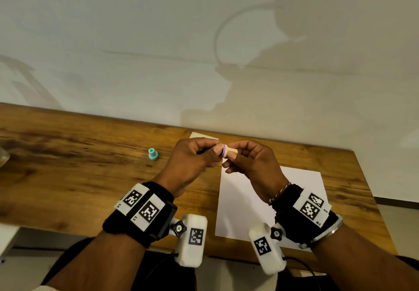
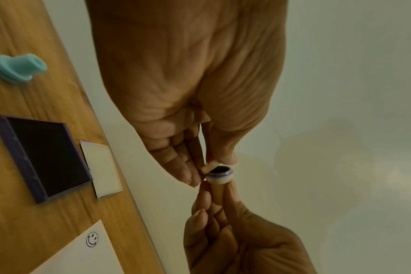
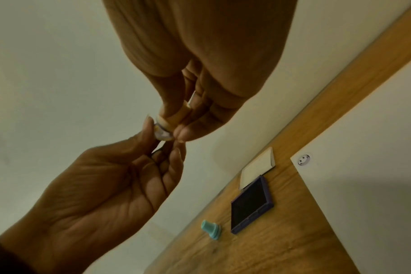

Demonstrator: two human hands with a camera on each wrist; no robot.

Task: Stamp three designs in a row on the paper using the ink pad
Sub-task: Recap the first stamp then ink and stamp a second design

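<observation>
Head view: both hands are raised above the far part of the wooden table (image 1: pixel 68 154) and meet fingertip to fingertip. The right hand (image 1: pixel 256 163) pinches the stem of a small cream stamp (image 2: pixel 219 176) with a purple-stained rim; the left hand (image 1: pixel 192 159) pinches a small pale piece at the stamp's face, perhaps its cap, though the left wrist view is too soft to be sure. Below the right hand lies the white paper (image 1: pixel 294 200), bearing one printed smiley face (image 2: pixel 92 239) near its corner. Under the hands sits the open dark ink pad (image 2: pixel 47 157), its pale lid (image 2: pixel 102 169) just beside it. To the left of the left hand a teal stamp (image 1: pixel 153 154) stands on the wood. A plain pale wall (image 1: pixel 136 41) rises behind the table. Both wrist straps carry black-and-white square markers; no readable writing shows.
</observation>
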